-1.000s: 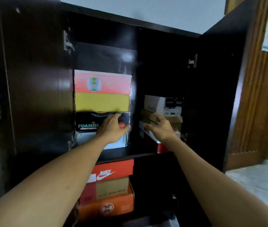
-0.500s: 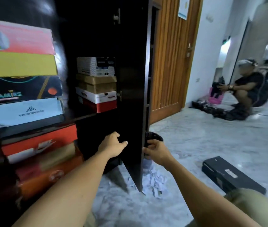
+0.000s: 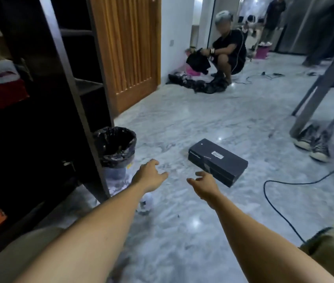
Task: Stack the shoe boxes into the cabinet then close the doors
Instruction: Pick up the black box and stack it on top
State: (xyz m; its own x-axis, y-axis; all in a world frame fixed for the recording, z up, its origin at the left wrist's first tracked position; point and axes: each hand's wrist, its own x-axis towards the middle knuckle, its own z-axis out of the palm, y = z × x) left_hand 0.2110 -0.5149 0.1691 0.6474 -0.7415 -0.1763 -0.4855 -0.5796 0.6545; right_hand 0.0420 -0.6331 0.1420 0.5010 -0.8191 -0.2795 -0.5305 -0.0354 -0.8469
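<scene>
As left hand and right hand are reaching empty, apart, fetching is proceeding.
Black shoe box is lying just ahead, probably needing a both-ends grip.

Floor: polished grey marble, glossy, with bright light reflections. Shoe box: matt black card with a white paper label. Cabinet: dark wood finish with a slight sheen. Bin liner: crinkled glossy black plastic. Room door: ribbed, varnished light wood.
</scene>
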